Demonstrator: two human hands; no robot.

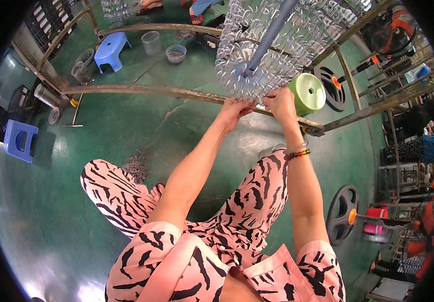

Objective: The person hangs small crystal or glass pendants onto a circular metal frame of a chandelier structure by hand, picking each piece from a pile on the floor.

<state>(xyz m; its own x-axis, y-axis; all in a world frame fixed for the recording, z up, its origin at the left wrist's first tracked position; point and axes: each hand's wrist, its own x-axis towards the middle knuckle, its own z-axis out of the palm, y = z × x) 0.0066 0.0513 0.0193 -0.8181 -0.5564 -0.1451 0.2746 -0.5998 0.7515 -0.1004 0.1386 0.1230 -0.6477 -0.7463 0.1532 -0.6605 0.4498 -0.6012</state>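
Note:
A rack point(249, 55) bristling with small silver bent metal pieces hangs in front of me around a blue-grey pole point(273, 38). Both my hands are at its lower, near edge, close together. My left hand point(236, 111) has its fingers curled in at the rim, palm partly turned up. Just right of it, my right hand point(279, 103) pinches at the same edge, wearing a bracelet and a bead string on the wrist. What lies between the fingertips of either hand is too small to tell.
Wooden rails point(146, 89) of a frame run across before me. A green round stool point(310, 94) stands right of my hands. Blue stools point(111, 48), a tub of small parts point(175, 54) and a pile of metal pieces point(136, 166) are on the floor. Black wheels point(343, 214) stand right.

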